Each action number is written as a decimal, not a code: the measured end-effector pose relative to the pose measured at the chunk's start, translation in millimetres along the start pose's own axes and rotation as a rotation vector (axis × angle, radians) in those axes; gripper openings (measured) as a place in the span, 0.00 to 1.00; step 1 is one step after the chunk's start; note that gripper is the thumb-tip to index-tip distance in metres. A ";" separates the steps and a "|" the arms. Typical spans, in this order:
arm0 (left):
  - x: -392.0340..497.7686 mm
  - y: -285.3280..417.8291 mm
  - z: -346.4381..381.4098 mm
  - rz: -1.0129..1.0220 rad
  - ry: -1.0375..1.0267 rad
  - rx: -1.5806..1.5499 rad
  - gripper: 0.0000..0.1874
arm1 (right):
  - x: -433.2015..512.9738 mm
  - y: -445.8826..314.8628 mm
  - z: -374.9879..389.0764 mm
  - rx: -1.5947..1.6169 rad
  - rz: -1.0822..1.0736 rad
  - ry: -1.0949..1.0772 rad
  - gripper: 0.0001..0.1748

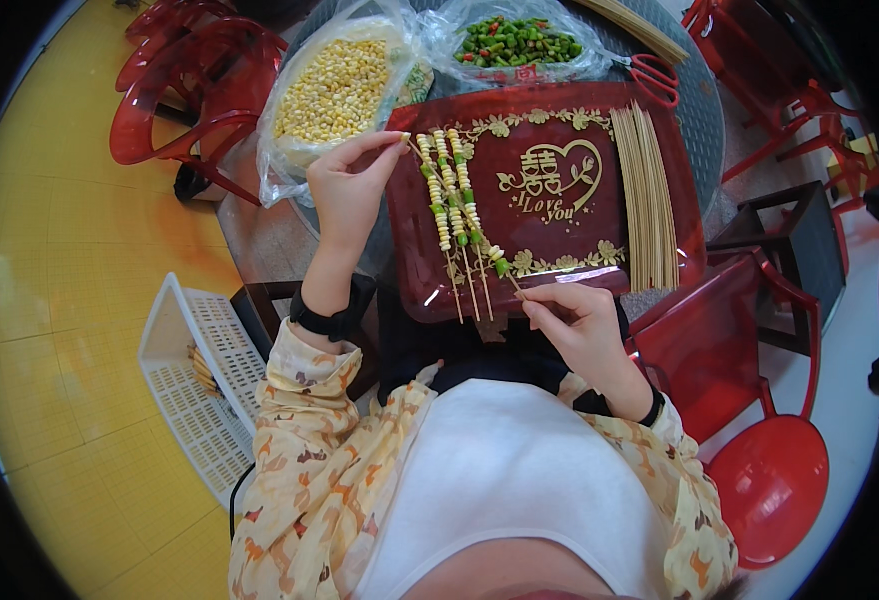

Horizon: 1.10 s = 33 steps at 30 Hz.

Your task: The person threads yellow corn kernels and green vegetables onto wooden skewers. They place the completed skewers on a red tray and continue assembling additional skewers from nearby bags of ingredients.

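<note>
My right hand (578,330) pinches the lower end of a bamboo skewer (514,281), which slants up to the left. Several corn kernels and a green pepper piece are threaded near its lower part. At the skewer's upper tip, my left hand (353,176) pinches a corn kernel (405,138) between thumb and fingertips. Beneath the slanting skewer, three skewers of corn and green pepper (442,202) lie side by side on a red decorated tray (582,255). A bundle of bare bamboo skewers (646,202) rests at the tray's right side.
Beyond the tray, the round table (698,112) holds a plastic bag of corn kernels (334,90), a bag of chopped peppers (518,41), red-handled scissors (655,79) and more skewers (634,26). Red chairs (773,480) stand around. A white plastic basket (207,390) is at the left.
</note>
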<state>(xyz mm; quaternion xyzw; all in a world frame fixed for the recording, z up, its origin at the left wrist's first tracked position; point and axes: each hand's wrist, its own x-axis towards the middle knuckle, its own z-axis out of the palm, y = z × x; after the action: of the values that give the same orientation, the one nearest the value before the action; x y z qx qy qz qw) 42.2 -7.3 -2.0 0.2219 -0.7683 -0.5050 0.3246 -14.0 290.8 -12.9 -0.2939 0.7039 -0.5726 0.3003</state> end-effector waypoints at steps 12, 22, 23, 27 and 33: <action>-13.3 4.7 2.9 0.084 -0.030 0.089 0.07 | -0.2 0.7 -2.5 0.010 0.014 0.001 0.09; -53.3 14.2 31.2 -0.014 -0.227 0.035 0.08 | 10.5 3.2 0.2 -0.045 -0.066 0.056 0.08; -57.0 15.7 34.2 -0.056 -0.247 0.020 0.08 | 11.5 3.7 -0.3 -0.053 -0.065 0.060 0.08; -73.4 25.5 41.2 -0.040 -0.369 0.009 0.10 | 13.5 6.8 -0.3 -0.061 -0.038 0.077 0.08; -47.6 23.0 24.4 -0.148 -0.474 0.074 0.18 | 13.1 9.7 -2.3 -0.026 -0.009 0.135 0.08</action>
<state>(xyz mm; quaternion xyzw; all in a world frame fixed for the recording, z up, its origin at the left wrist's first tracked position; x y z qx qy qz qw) 57.2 48.9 -0.7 0.1646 -0.8225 -0.5371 0.0888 -24.9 284.0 -23.2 -0.2618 0.7285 -0.5834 0.2458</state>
